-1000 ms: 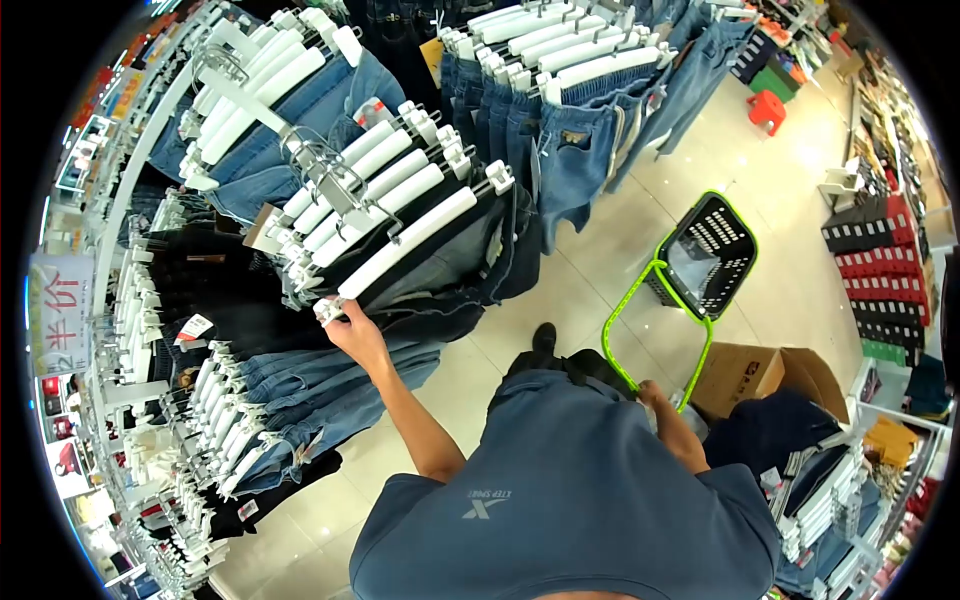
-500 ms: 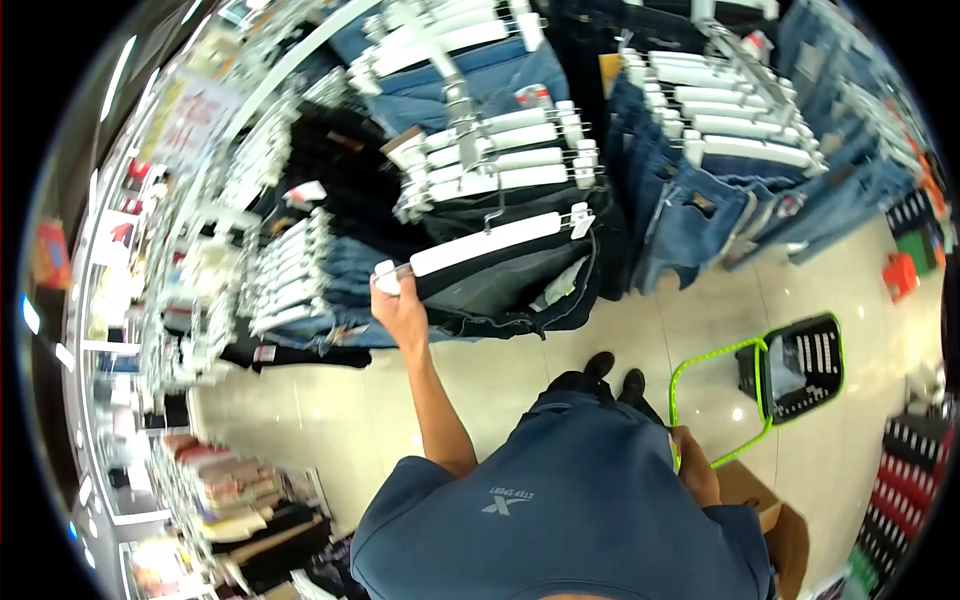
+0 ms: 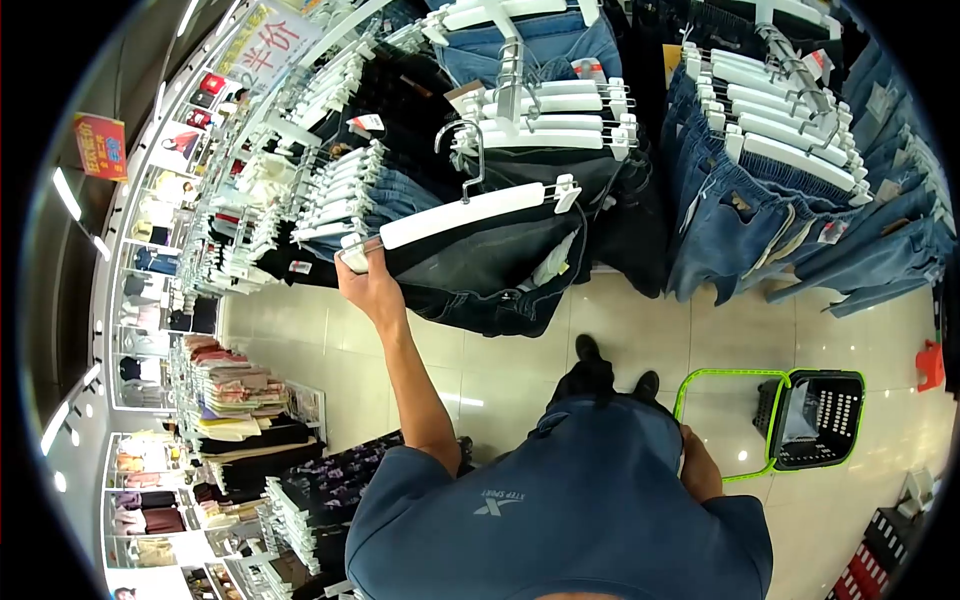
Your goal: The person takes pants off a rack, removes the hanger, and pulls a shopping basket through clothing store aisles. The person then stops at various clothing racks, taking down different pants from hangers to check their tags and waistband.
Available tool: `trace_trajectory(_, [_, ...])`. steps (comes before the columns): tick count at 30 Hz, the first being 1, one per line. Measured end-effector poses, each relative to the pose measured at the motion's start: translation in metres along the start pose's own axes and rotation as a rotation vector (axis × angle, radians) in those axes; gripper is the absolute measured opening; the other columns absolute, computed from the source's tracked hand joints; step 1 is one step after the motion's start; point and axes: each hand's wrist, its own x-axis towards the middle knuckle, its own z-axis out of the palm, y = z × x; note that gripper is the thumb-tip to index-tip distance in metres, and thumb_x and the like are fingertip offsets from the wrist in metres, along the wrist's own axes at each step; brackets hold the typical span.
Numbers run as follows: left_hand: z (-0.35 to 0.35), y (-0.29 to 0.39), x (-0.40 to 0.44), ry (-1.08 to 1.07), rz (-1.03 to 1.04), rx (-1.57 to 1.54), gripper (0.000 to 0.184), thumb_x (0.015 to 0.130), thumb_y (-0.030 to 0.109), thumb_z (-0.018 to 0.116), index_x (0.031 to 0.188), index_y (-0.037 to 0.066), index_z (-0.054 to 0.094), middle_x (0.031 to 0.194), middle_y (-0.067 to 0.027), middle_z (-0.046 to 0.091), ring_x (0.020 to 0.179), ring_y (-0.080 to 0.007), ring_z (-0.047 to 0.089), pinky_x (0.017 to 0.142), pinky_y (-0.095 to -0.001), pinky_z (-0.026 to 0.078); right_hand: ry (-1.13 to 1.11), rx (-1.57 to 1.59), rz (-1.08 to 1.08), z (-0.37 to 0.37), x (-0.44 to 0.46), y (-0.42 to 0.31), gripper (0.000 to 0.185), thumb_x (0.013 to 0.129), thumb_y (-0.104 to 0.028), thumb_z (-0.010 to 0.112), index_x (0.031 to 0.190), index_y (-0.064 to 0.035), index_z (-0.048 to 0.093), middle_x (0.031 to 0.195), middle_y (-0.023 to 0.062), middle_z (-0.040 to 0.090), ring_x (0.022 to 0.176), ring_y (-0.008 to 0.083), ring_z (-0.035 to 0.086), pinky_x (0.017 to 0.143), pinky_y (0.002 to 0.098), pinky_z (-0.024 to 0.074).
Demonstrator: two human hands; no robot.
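My left hand (image 3: 374,290) is closed around the left clip end of a white clip hanger (image 3: 462,216). Dark jeans (image 3: 500,285) hang from it, their waistband gaping and a pale label showing inside. The hanger's metal hook stands up left of the rail end (image 3: 510,85) and looks free of it. At my right side, my right hand (image 3: 702,468) is low by the bright green handle (image 3: 683,395) of a black shopping basket (image 3: 820,420); its fingers are mostly hidden, but they appear wrapped on the handle. The basket stands on the floor with something greyish inside.
More dark trousers on white hangers (image 3: 560,135) hang just beyond the jeans. Blue jeans (image 3: 740,220) fill the rack to the right. Folded and hung clothes (image 3: 235,390) are at left. Tiled floor (image 3: 620,320) lies around my feet.
The hanger with the dark jeans has come away from the rail, toward the left and nearer me. My view has turned slightly. My right hand stays by the basket handle.
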Motion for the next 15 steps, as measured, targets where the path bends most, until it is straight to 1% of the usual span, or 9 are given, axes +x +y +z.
trace_trajectory(3, [-0.013,0.002,-0.018,0.046,-0.061,-0.037,0.012,0.086,0.009,0.065,0.087,-0.001,0.058,0.081,-0.0008,0.060,0.073,-0.0075,0.052,0.068,-0.0226,0.043,-0.040,-0.381,-0.147,-0.016,0.026,-0.011,0.048,0.084,-0.036,0.057,0.111,0.0032,0.058,0.114,0.0278,0.058,0.104,0.0404,0.058,0.080,0.0521,0.0486])
trace_trajectory(5, [-0.022,0.003,-0.030,0.055,-0.106,-0.062,0.011,0.087,0.009,0.064,0.089,-0.001,0.059,0.081,-0.0009,0.060,0.074,-0.0074,0.052,0.069,-0.0220,0.043,-0.059,-1.082,-0.528,-0.026,0.044,-0.034,0.047,0.084,-0.036,0.057,0.107,0.0040,0.060,0.111,0.0280,0.060,0.103,0.0405,0.059,0.080,0.0512,0.0488])
trace_trajectory(6, [-0.026,0.004,-0.034,0.063,-0.125,-0.075,0.011,0.087,0.008,0.064,0.090,-0.001,0.059,0.082,-0.0009,0.060,0.074,-0.0073,0.052,0.069,-0.0217,0.042,0.088,-1.075,-0.607,-0.031,0.056,-0.046,0.046,0.084,-0.036,0.057,0.105,0.0045,0.061,0.109,0.0280,0.060,0.102,0.0406,0.059,0.079,0.0507,0.0489])
trace_trajectory(7, [-0.031,0.001,-0.039,0.072,-0.159,-0.132,0.011,0.087,0.007,0.063,0.092,-0.001,0.059,0.083,-0.0007,0.059,0.075,-0.0071,0.052,0.069,-0.0212,0.042,0.441,-0.616,-0.655,-0.032,0.066,-0.055,0.044,0.081,-0.036,0.059,0.090,0.0064,0.061,0.096,0.0276,0.063,0.097,0.0411,0.060,0.080,0.0484,0.0477])
trace_trajectory(9, [-0.040,0.004,-0.049,0.094,-0.223,-0.182,0.011,0.086,0.006,0.063,0.094,0.000,0.058,0.084,-0.0005,0.059,0.075,-0.0068,0.051,0.069,-0.0211,0.041,0.564,-0.105,-0.832,-0.039,-0.056,-0.136,0.040,0.087,-0.034,0.057,0.101,0.0029,0.061,0.099,0.0240,0.063,0.099,0.0366,0.059,0.083,0.0422,0.0458])
trace_trajectory(11, [-0.044,0.013,-0.058,0.124,-0.288,-0.228,0.012,0.086,0.004,0.062,0.096,0.000,0.058,0.084,-0.0006,0.058,0.074,-0.0065,0.050,0.068,-0.0214,0.041,0.403,0.158,-1.085,-0.048,-0.152,-0.202,0.052,0.091,-0.038,0.056,0.125,0.0023,0.051,0.113,0.0137,0.061,0.102,0.0230,0.057,0.086,0.0344,0.0440])
trace_trajectory(12, [-0.046,0.018,-0.063,0.121,-0.309,-0.246,0.011,0.085,0.004,0.062,0.095,0.000,0.058,0.084,-0.0007,0.058,0.075,-0.0067,0.051,0.069,-0.0214,0.041,0.330,0.171,-1.173,-0.052,-0.193,-0.228,0.050,0.092,-0.036,0.055,0.125,0.0020,0.051,0.116,0.0121,0.060,0.105,0.0192,0.056,0.088,0.0289,0.0426])
trace_trajectory(13, [-0.048,0.022,-0.066,0.117,-0.328,-0.265,0.011,0.085,0.004,0.062,0.095,-0.001,0.058,0.084,-0.0009,0.058,0.075,-0.0068,0.051,0.069,-0.0215,0.041,0.275,0.249,-1.315,-0.047,-0.265,-0.256,0.048,0.094,-0.034,0.053,0.127,0.0012,0.050,0.118,0.0109,0.059,0.103,0.0177,0.055,0.088,0.0280,0.0419])
trace_trajectory(15, [-0.048,0.027,-0.072,0.122,-0.372,-0.303,0.011,0.084,0.003,0.062,0.094,-0.001,0.058,0.085,-0.0015,0.059,0.075,-0.0073,0.052,0.070,-0.0213,0.042,0.013,0.349,-1.483,-0.045,-0.343,-0.287,0.044,0.096,-0.026,0.049,0.132,-0.0020,0.045,0.125,0.0124,0.056,0.116,0.0203,0.051,0.099,0.0326,0.0371])
